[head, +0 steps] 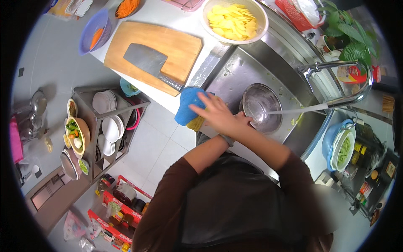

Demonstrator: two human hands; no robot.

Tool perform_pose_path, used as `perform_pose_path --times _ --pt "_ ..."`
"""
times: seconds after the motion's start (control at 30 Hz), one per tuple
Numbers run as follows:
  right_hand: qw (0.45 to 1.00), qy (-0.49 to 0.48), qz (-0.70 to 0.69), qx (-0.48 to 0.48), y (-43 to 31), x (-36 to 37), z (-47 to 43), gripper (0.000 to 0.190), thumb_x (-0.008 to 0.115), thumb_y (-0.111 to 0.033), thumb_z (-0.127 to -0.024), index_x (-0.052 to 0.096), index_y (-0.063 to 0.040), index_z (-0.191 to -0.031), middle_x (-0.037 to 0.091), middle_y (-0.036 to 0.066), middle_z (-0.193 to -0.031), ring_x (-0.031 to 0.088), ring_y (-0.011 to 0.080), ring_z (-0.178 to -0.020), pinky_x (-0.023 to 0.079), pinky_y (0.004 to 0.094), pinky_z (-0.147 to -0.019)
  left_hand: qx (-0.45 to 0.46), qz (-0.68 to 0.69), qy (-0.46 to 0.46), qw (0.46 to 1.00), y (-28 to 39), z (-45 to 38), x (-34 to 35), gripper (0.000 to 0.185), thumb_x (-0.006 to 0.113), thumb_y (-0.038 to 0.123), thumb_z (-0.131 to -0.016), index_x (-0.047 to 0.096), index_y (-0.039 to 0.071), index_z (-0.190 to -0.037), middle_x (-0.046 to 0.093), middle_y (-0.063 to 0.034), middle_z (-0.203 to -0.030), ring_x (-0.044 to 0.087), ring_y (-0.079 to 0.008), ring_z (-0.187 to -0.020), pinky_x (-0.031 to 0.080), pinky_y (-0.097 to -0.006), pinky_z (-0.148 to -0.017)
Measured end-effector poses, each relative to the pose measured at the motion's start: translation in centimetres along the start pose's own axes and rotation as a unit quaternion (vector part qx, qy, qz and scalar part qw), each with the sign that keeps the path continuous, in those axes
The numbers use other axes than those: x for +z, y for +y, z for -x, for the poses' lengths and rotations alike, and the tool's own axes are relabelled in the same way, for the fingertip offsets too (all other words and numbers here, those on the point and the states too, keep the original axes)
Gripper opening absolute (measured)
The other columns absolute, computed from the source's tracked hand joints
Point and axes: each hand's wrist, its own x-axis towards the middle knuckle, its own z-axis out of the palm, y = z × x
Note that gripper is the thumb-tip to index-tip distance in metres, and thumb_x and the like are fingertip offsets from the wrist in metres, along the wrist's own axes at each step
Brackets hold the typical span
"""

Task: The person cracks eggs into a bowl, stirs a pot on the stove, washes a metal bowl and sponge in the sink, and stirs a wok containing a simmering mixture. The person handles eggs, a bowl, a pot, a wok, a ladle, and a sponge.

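Observation:
My forearms cross over the front edge of the steel sink [233, 74]. My right hand [217, 115], fingers spread, is over a blue cloth [190, 105] and a yellow cloth [195, 123] at the counter's edge; whether it touches them is not clear. Partly hidden by the right forearm, my left hand [243, 119] grips the near rim of a metal bowl [263, 100]. Water runs from the faucet [349, 102] into the bowl. A cleaver [146, 60] lies on a wooden cutting board [185, 53] left of the sink.
A colander [266, 23] of sliced potatoes stands beyond the sink. Left of the board are a purple basket [83, 41] with carrot and a bowl of shredded carrot [127, 8]. A metal rack [94, 126] with plates stands at left; a green vegetable basket [343, 151] is right.

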Motion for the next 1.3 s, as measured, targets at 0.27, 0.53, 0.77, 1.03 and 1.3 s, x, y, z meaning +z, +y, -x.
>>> perform_pose_path --times 0.27,0.53,0.77,1.03,1.3 --pt "0.995 -0.002 -0.104 -0.004 5.5 3.1 0.3 0.032 0.065 -0.004 -0.072 0.057 -0.007 -0.103 0.048 0.01 -0.107 0.05 0.0289 -0.103 0.047 0.0355 -0.083 0.424 -0.257 0.008 0.869 -4.9 -2.2 -2.1 0.028 0.057 0.026 -0.094 0.055 0.008 -0.115 0.065 -0.0051 -0.093 0.064 -0.0156 -0.079 0.054 -0.0318 -0.062" --pt "0.875 0.241 -0.142 0.394 10.0 -6.0 18.0 0.038 0.065 -0.007 -0.073 0.051 -0.002 -0.109 0.049 0.016 -0.104 0.052 0.0324 -0.098 0.043 0.0376 -0.086 -0.036 0.062 0.062 0.995 4.2 2.9 3.7 0.027 0.062 0.017 -0.085 0.057 0.003 -0.107 0.066 -0.0084 -0.091 0.067 -0.0196 -0.076 0.059 -0.034 -0.061" --pt "0.421 0.483 -0.336 0.69 17.7 -1.6 15.1 0.053 0.069 -0.03 -0.083 0.041 -0.008 -0.122 0.047 0.02 -0.119 0.05 0.0274 -0.105 0.042 0.0371 -0.09 -0.065 -0.049 0.043 0.996 4.6 3.9 9.0 0.018 0.057 0.005 -0.08 0.06 -0.005 -0.095 0.065 -0.0117 -0.085 0.067 -0.0223 -0.068 0.059 -0.0313 -0.054" --pt "0.621 0.185 -0.633 0.424 15.5 -1.4 14.6 0.024 0.055 -0.015 -0.083 0.05 -0.005 -0.105 0.053 0.006 -0.095 0.049 0.0158 -0.09 0.042 0.0289 -0.08 -0.025 -0.113 0.064 0.991 9.6 0.8 9.3 0.015 0.055 0.0 -0.077 0.06 -0.006 -0.089 0.062 -0.0112 -0.081 0.064 -0.0213 -0.063 0.059 -0.0334 -0.051" --pt "0.927 -0.248 0.168 0.224 18.8 -6.7 23.4 0.013 0.056 -0.019 -0.083 0.062 -0.019 -0.094 0.06 0.005 -0.095 0.056 0.02 -0.097 0.041 0.0357 -0.084 -0.101 -0.199 0.08 0.971 10.3 -0.5 7.1 0.013 0.054 0.002 -0.075 0.058 -0.004 -0.085 0.062 -0.012 -0.077 0.063 -0.0223 -0.06 0.058 -0.0349 -0.048"
